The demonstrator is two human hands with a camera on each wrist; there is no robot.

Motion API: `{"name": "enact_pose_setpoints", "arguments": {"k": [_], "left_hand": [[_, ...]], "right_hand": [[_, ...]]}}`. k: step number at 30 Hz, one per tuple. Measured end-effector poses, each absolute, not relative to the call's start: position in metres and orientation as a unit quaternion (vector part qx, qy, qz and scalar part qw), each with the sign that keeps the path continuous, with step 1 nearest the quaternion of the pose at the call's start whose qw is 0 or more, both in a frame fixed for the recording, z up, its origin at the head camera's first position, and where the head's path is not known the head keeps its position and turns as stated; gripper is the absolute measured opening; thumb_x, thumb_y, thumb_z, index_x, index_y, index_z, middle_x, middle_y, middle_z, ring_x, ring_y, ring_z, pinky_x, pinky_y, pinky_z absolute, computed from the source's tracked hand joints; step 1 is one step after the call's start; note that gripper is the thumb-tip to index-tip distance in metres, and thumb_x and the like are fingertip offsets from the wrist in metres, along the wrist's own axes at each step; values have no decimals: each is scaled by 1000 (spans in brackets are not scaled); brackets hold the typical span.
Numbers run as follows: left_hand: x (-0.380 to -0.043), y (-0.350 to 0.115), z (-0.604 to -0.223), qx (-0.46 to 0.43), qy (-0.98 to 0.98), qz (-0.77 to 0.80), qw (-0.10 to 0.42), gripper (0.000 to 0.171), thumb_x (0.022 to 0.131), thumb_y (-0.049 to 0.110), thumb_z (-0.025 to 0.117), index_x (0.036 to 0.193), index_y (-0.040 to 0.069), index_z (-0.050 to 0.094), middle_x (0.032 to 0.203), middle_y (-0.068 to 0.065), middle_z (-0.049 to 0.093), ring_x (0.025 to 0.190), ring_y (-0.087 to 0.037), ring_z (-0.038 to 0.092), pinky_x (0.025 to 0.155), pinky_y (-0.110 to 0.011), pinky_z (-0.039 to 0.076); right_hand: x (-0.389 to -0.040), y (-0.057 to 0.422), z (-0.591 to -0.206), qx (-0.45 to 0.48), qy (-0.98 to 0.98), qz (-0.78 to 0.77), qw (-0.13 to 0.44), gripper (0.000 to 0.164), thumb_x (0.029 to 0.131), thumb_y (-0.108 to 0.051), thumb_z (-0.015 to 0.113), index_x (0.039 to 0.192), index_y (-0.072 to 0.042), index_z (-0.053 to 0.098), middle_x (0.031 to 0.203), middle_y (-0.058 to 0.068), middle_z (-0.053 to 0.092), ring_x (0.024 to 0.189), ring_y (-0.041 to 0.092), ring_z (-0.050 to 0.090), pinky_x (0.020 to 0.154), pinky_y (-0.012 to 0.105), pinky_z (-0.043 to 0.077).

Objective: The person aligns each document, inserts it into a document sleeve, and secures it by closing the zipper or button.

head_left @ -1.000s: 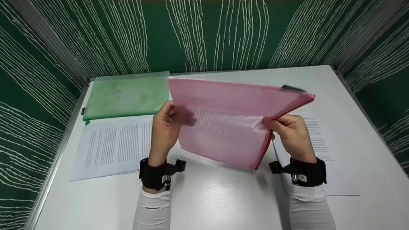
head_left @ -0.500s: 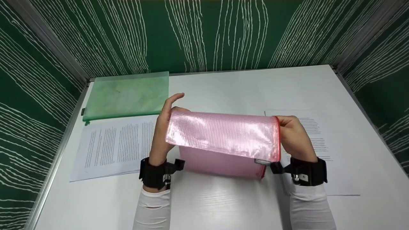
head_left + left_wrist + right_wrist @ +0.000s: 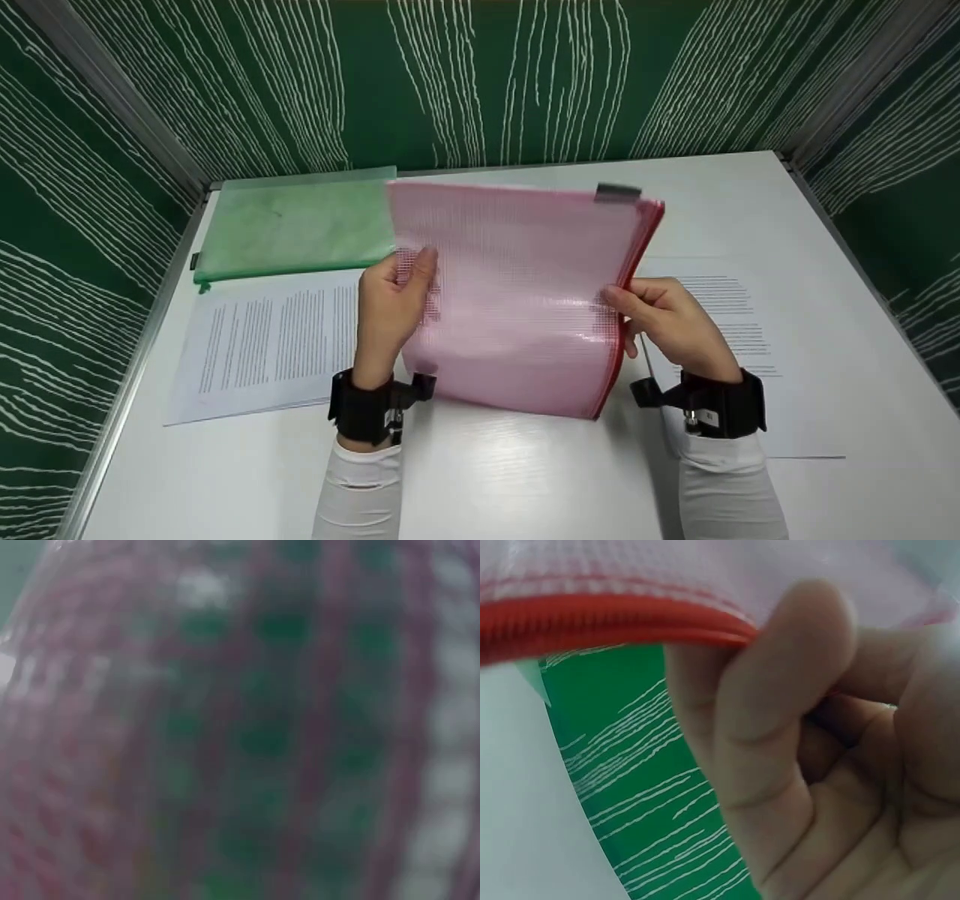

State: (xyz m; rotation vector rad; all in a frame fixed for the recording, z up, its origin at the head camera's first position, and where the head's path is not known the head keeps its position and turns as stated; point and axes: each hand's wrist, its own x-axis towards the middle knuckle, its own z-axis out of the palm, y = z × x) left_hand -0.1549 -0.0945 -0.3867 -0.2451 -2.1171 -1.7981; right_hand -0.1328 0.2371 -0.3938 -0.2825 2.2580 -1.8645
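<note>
A translucent pink mesh zipper pouch (image 3: 517,255) is held up over the table between both hands, its red zipper edge (image 3: 615,626) on the right side. My left hand (image 3: 394,307) pinches the pouch's left edge, thumb in front and the fingers behind showing through the mesh. On the zipper side my right hand (image 3: 671,319) pinches the edge, thumb on the front face. A dark tab (image 3: 618,193) sticks up at the pouch's top right. Blurred pink mesh (image 3: 315,727) fills the left wrist view, hiding the left hand there.
At the back left of the white table (image 3: 510,480) lies a green zipper pouch (image 3: 300,221). Printed sheets (image 3: 262,345) lie just in front of it. Another printed sheet (image 3: 780,420) lies at the right, partly under the right forearm. Green walls with white streaks (image 3: 555,82) enclose the table.
The pink pouch's top flopped forward and down over the hands half a second ago; now it stands up again, its front facing me. The left thumb has come round to its front.
</note>
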Motion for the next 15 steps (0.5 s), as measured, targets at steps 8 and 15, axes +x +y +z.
{"name": "enact_pose_setpoints", "arguments": {"k": [8,15], "left_hand": [[-153,-99,-385,-136,-737,-660,58,16,101,11,66,88,2,61,70,-2,59,56,-16,62,52,-28,54],[-152,-113,-385,-154,-769,-617,-67,15,99,12,70,101,-1,62,85,-8,68,74,-19,70,68,-34,60]], "right_hand": [[-131,238,-394,-73,702,-708,32,31,105,-10,61,93,19,62,72,4,61,44,15,49,44,26,44],[-133,241,-397,-55,639,-767,-36,25,104,-4,60,93,18,66,75,7,66,48,14,51,42,23,42]]}}
